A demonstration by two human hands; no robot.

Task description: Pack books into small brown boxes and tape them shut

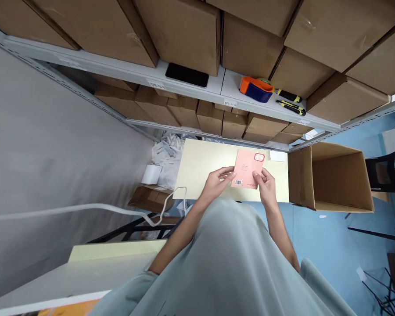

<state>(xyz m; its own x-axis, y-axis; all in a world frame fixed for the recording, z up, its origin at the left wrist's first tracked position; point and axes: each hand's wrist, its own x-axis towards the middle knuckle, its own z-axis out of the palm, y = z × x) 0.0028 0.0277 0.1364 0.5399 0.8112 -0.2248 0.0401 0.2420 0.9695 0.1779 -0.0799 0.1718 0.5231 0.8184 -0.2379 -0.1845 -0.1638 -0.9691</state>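
Note:
A small pink box [247, 167] with a red-edged label at its top right and a barcode at its lower left is held over a pale yellow table [204, 169]. My left hand [216, 183] pinches the box's lower left edge. On the lower right edge sits my right hand [266, 184], with its fingers closed on the box. Both forearms reach forward from my pale green top.
An open cardboard box [332, 180] stands right of the table. On the shelf above lie a black phone [187, 74], an orange and blue tape dispenser [256, 89] and yellow-black cutters [289, 102], among brown cartons. White packaging scraps [166, 153] and a label roll [152, 174] lie left of the table.

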